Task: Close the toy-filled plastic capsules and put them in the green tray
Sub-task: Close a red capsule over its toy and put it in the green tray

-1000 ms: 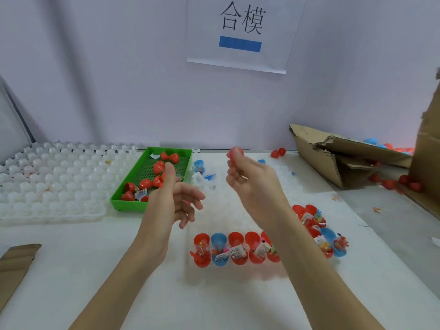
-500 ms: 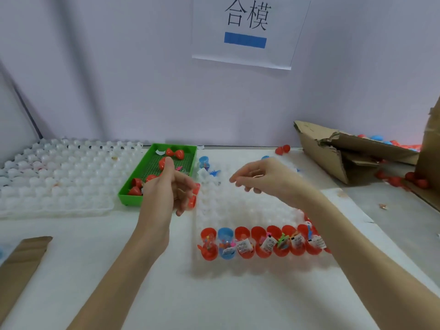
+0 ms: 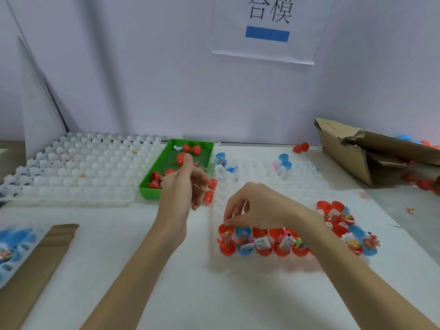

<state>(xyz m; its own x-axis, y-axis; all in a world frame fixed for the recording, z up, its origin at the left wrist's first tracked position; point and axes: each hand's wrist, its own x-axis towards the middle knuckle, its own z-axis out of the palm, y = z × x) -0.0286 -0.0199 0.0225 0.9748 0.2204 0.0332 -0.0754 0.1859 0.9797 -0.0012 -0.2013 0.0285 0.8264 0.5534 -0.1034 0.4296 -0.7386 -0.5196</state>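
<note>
A white cell tray [image 3: 78, 172] is laid at far left. Just right of it the green tray [image 3: 152, 190] is set, with closed red capsules [image 3: 188, 148] in it. The left hand [image 3: 184, 186] is raised at the green tray's near right corner, thumb up, fingers curled loosely; a red capsule [image 3: 210, 190] is seen at its fingertips, but a grip cannot be confirmed. The right hand [image 3: 259, 207] is lowered, thumb and forefinger pinched at the leftmost of the open, toy-filled capsules [image 3: 262, 244] lined in a near row. A torn carton [image 3: 371, 151] is placed at far right.
</note>
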